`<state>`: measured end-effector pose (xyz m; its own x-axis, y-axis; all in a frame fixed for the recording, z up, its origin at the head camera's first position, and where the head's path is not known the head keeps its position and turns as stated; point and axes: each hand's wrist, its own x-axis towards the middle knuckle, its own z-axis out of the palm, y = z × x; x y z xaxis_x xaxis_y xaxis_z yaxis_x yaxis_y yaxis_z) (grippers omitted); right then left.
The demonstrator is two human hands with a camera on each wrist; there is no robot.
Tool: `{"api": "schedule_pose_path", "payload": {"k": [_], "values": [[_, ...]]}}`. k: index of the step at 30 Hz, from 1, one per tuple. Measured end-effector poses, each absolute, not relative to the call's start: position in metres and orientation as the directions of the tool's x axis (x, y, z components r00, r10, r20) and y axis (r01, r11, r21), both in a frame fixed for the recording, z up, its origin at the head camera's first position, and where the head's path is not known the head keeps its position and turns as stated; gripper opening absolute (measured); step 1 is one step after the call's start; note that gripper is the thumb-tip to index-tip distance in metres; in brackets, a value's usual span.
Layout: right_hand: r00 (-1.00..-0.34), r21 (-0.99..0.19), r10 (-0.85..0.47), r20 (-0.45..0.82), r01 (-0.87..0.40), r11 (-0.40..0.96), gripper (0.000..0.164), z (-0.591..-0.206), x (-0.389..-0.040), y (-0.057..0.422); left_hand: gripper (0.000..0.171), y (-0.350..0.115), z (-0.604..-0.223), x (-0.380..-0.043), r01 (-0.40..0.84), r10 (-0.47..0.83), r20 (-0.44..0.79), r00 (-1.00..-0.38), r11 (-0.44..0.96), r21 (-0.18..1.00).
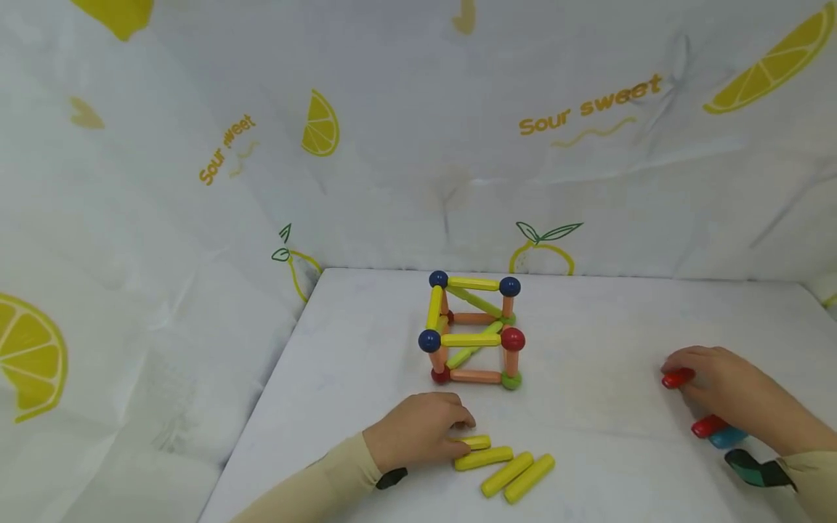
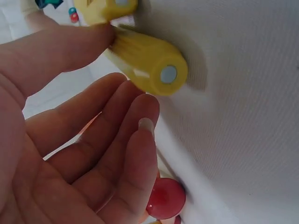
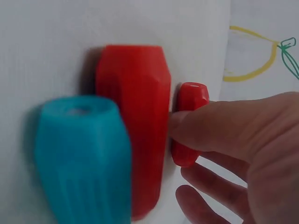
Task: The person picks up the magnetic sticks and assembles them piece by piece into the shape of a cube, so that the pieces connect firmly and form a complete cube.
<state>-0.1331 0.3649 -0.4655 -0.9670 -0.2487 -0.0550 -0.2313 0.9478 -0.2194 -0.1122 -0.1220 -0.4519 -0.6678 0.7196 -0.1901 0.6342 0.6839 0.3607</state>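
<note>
In the head view, my left hand [image 1: 421, 430] is at the near ends of loose yellow magnetic sticks. Its thumb lies over one yellow magnetic stick [image 2: 145, 63], while the loosely bent fingers stand beside it, slightly apart in the head view. My right hand [image 1: 735, 388], off to the right, pinches a red magnetic stick [image 3: 190, 95] between thumb and fingers, low at the table. Close by its wrist lie another red stick [image 3: 135, 121] and a blue stick [image 3: 84, 154], side by side. A box-shaped frame of sticks and balls [image 1: 474, 340] stands beyond my left hand.
Several more yellow sticks [image 1: 528, 479] lie right of my left hand. The white table [image 1: 588, 378] meets a lemon-printed cloth [image 1: 418, 181] at the back and left. A red ball [image 2: 167, 198] of the frame shows behind my left fingers.
</note>
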Motion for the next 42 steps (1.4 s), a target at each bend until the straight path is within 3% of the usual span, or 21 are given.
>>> {"api": "schedule_pose_path", "payload": {"k": [8,14,20,25,32,42], "values": [[-0.972,-0.312,-0.217,-0.093,-0.178,0.933,0.032,-0.451,-0.131,0.331,0.017,-0.121,-0.458,-0.114,0.635,0.715,-0.142,-0.685,0.681,0.366],[-0.962,-0.426,-0.272,0.019,-0.254,0.868,0.033,-0.443,-0.121,0.283,0.016,-0.112,-0.454,-0.119,0.659,0.718,-0.025,-0.696,0.653,0.373],[-0.930,-0.459,-0.345,0.128,-0.364,0.811,0.032,-0.431,-0.112,0.228,0.017,-0.101,-0.445,-0.125,0.672,0.700,0.055,-0.712,0.657,0.343],[-0.911,-0.513,-0.384,0.151,-0.404,0.757,0.032,-0.425,-0.108,0.194,0.021,-0.098,-0.441,-0.126,0.671,0.682,0.110,-0.723,0.655,0.348],[-0.896,-0.537,-0.402,0.187,-0.436,0.722,0.034,-0.425,-0.102,0.178,0.031,-0.098,-0.437,-0.127,0.710,0.684,0.209,-0.699,0.627,0.320],[-0.874,-0.523,-0.432,0.222,-0.481,0.704,0.036,-0.426,-0.099,0.168,0.030,-0.101,-0.431,-0.124,0.727,0.688,0.241,-0.685,0.624,0.287]]}}
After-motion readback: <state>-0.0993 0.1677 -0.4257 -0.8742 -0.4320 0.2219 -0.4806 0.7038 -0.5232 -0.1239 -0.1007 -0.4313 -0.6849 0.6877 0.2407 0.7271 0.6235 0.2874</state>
